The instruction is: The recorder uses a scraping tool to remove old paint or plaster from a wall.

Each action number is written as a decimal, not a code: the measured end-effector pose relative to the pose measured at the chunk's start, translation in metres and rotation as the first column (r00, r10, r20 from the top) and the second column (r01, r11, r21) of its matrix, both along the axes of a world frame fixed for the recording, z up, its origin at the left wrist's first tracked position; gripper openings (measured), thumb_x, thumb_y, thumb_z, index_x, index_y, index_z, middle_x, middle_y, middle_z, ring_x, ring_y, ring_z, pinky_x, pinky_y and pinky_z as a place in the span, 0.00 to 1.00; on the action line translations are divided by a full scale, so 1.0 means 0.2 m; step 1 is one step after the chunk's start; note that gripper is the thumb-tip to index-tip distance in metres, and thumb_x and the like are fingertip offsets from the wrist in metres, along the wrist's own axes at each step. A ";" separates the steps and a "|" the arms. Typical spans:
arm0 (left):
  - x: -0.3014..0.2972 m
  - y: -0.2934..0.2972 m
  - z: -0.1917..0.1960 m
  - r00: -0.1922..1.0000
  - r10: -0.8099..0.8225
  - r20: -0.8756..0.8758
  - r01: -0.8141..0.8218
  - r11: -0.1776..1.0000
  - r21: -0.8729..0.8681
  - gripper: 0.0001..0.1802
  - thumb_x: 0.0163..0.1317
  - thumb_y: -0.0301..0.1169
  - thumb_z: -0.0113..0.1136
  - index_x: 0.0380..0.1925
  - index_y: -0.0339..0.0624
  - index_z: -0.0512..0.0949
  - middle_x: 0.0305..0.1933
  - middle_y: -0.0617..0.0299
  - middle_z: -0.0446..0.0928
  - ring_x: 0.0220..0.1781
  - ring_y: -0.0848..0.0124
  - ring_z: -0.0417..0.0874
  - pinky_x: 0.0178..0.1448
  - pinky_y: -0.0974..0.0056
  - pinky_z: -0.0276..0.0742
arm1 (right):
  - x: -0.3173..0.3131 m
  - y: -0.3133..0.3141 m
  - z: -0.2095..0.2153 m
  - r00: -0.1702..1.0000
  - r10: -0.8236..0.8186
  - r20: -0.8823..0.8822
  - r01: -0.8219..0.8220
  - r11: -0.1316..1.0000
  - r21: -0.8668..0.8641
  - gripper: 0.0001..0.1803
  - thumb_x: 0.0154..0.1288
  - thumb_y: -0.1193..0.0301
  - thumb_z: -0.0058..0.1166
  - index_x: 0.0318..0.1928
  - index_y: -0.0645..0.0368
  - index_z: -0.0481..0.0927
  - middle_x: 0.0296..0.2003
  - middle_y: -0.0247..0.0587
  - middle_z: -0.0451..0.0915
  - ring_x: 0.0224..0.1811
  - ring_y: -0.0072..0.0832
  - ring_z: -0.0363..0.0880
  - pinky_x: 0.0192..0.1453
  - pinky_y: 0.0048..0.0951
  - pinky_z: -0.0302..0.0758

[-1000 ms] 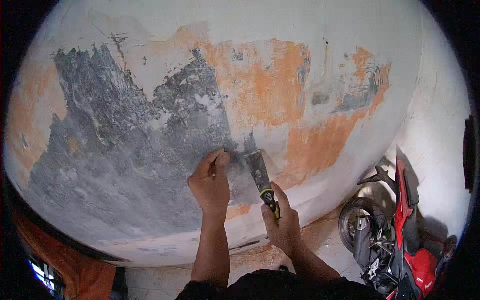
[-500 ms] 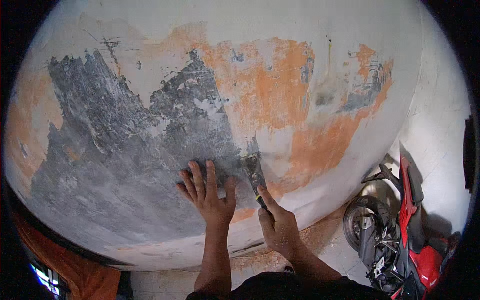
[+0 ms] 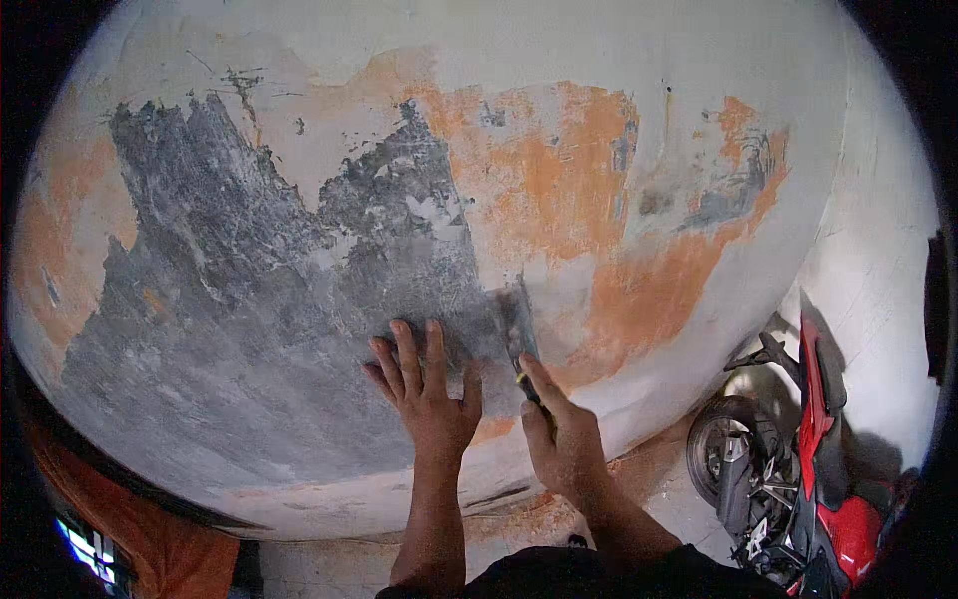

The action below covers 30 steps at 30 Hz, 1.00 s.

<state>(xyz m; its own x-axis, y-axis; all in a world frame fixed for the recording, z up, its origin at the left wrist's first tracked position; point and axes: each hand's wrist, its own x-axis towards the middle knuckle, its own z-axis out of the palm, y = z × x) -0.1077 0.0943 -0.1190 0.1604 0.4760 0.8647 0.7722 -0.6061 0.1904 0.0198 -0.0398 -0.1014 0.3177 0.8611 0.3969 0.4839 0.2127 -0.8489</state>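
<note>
My right hand (image 3: pixel 565 439) grips a scraper (image 3: pixel 518 334) by its dark handle, with a yellow band below the metal blade. The blade is against the wall (image 3: pixel 559 295), where exposed grey meets white and orange paint. It looks slightly blurred. My left hand (image 3: pixel 431 399) lies on the bare grey area (image 3: pixel 249 379) just left of the scraper, fingers spread and pointing up, holding nothing. Ragged-edged orange patches (image 3: pixel 559 170) show above and right of the blade.
A red and black motorcycle (image 3: pixel 813 439) stands at the right, near the side wall (image 3: pixel 868 270). Orange-brown cloth (image 3: pixel 150 529) hangs at the lower left. Scraped debris (image 3: pixel 499 524) lies on the floor along the wall's foot.
The view has shifted slightly, moving the wall patches a little right and down in the picture. The scraper blade has moved up a little along the paint edge; my left hand stays spread on the wall.
</note>
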 end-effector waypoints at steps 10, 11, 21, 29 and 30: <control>0.00 -0.03 0.02 0.999 -0.025 -0.039 0.022 0.998 -0.055 0.39 0.65 0.48 0.64 0.75 0.55 0.64 0.84 0.52 0.44 0.84 0.41 0.36 0.79 0.29 0.31 | -0.01 0.02 0.03 0.999 0.039 -0.017 -0.039 0.999 0.022 0.32 0.74 0.75 0.50 0.76 0.52 0.61 0.54 0.68 0.80 0.51 0.51 0.85 0.51 0.37 0.80; -0.01 -0.03 0.02 0.999 -0.015 -0.043 0.012 0.998 -0.063 0.39 0.65 0.48 0.64 0.75 0.55 0.64 0.84 0.52 0.44 0.84 0.41 0.36 0.79 0.29 0.31 | -0.02 0.00 0.06 0.999 0.049 -0.021 -0.049 0.999 0.014 0.32 0.74 0.75 0.50 0.76 0.52 0.61 0.54 0.68 0.80 0.51 0.51 0.85 0.51 0.37 0.80; 0.00 -0.03 0.03 0.999 -0.036 -0.016 0.034 0.997 -0.069 0.42 0.63 0.47 0.66 0.76 0.55 0.63 0.84 0.50 0.42 0.84 0.40 0.34 0.79 0.29 0.30 | 0.00 -0.01 -0.01 0.999 0.039 -0.001 -0.039 0.995 -0.092 0.30 0.75 0.74 0.49 0.75 0.53 0.63 0.46 0.68 0.82 0.46 0.51 0.86 0.48 0.40 0.81; 0.00 -0.05 0.03 0.998 -0.057 -0.021 0.055 0.995 -0.080 0.42 0.63 0.46 0.67 0.76 0.55 0.63 0.84 0.48 0.41 0.84 0.39 0.34 0.79 0.29 0.31 | 0.02 0.06 0.03 0.997 0.027 0.074 -0.037 0.989 0.140 0.30 0.74 0.73 0.49 0.75 0.53 0.63 0.45 0.63 0.83 0.43 0.51 0.87 0.45 0.40 0.81; -0.01 -0.05 0.03 0.998 -0.056 -0.016 0.054 0.995 -0.080 0.42 0.62 0.45 0.67 0.76 0.55 0.63 0.84 0.48 0.42 0.84 0.39 0.35 0.79 0.29 0.31 | 0.01 0.04 0.09 0.998 0.046 0.043 -0.047 0.999 0.026 0.30 0.75 0.74 0.49 0.75 0.53 0.62 0.45 0.63 0.83 0.44 0.51 0.87 0.46 0.39 0.81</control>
<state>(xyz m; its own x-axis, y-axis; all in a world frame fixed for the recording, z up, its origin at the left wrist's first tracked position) -0.1092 0.0847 -0.1130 0.2041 0.5332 0.8210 0.7420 -0.6313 0.2256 0.0222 -0.0314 -0.0839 0.2600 0.8633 0.4325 0.5081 0.2585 -0.8216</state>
